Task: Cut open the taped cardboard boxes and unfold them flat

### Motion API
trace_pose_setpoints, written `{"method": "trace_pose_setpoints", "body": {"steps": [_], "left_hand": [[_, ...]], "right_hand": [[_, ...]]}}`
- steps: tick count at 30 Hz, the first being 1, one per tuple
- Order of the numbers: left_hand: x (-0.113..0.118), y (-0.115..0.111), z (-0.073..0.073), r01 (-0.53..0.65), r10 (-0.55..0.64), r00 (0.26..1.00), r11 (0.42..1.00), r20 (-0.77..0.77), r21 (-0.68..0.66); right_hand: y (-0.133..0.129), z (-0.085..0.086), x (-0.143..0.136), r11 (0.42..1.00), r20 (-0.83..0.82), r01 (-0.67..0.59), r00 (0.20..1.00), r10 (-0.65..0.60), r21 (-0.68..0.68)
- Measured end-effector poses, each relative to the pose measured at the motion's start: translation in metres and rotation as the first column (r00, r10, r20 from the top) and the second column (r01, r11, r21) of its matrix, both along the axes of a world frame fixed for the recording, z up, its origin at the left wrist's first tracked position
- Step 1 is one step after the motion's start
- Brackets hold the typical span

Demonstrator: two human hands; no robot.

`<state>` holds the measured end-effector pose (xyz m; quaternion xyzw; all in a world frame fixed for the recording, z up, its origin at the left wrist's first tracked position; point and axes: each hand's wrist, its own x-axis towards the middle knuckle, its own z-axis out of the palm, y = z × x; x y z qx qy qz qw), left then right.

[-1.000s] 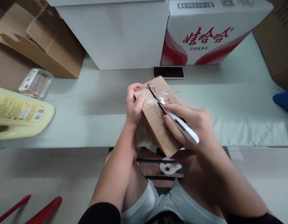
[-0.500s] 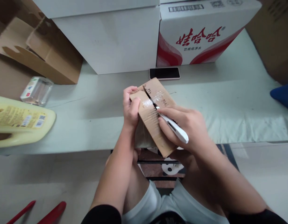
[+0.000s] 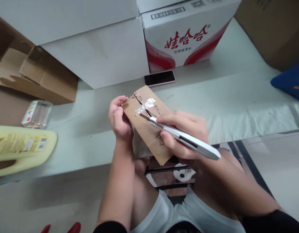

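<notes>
A small brown cardboard box is tilted over the table's front edge, with clear tape across a dark slit in its top. My left hand grips the box's far left corner. A white utility knife with its blade out is held between the thumb and fingers of my right hand. The blade tip lies over the box's top, left of the slit, beside the tape; whether it touches the cardboard I cannot tell.
Behind the box lie a phone, a large white box and a red-and-white carton. A yellow jug, a clear container and an open cardboard box stand left. A blue object is at right.
The knife blade has come out of the slit and lies left of it, with the handle now swung toward the right. The whole view has shifted and turned slightly.
</notes>
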<state>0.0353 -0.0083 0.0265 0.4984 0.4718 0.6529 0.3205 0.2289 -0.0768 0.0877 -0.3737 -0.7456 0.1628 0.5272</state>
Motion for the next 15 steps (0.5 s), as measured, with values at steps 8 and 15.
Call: {"method": "trace_pose_setpoints", "body": {"steps": [8,15], "left_hand": [[0.005,0.006,0.011,0.042,-0.04,0.998,0.998,0.042,-0.05],[-0.016,0.014,0.01,0.112,-0.108,0.935,0.994,0.339,0.006]], "right_hand": [[-0.004,0.006,0.008,0.937,0.037,0.208,0.978,-0.206,-0.281],[-0.003,-0.008,0.006,0.915,-0.003,0.282,0.955,-0.295,-0.29]]}}
